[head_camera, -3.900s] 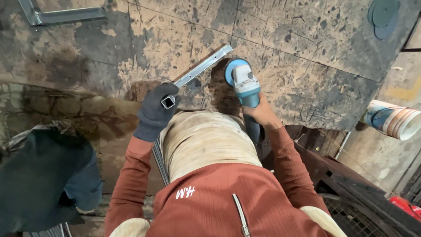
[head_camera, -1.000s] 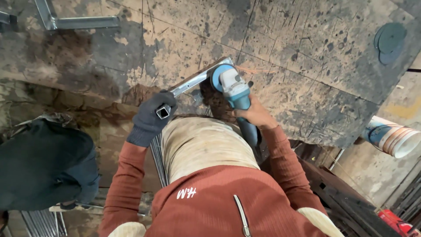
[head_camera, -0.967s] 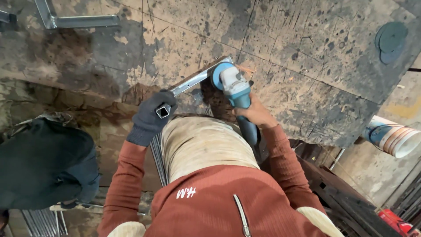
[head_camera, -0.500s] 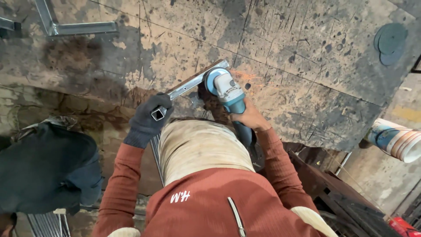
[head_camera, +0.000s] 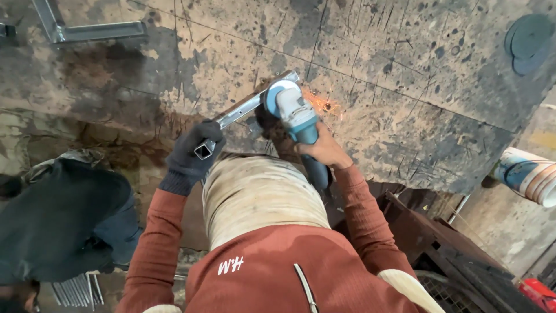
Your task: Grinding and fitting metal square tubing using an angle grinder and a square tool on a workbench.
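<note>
Scarred worktop (head_camera: 405, 87): welded frame (head_camera: 87, 32), discs (head_camera: 530, 40).

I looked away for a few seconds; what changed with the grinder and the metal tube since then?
The grinder in the right hand moved left along the metal tube toward its far end, and orange sparks now fly. The gloved left hand still grips the tube's near end, which stays on the worn table.

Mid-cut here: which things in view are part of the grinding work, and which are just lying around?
In use:
- angle grinder, gripped by the bare right hand, throwing sparks
- square metal tube, steadied by the gloved left hand
- scarred worktable under the tube

Lying about:
- welded metal frame
- dark discs
- bucket
- bundle of rods
</note>
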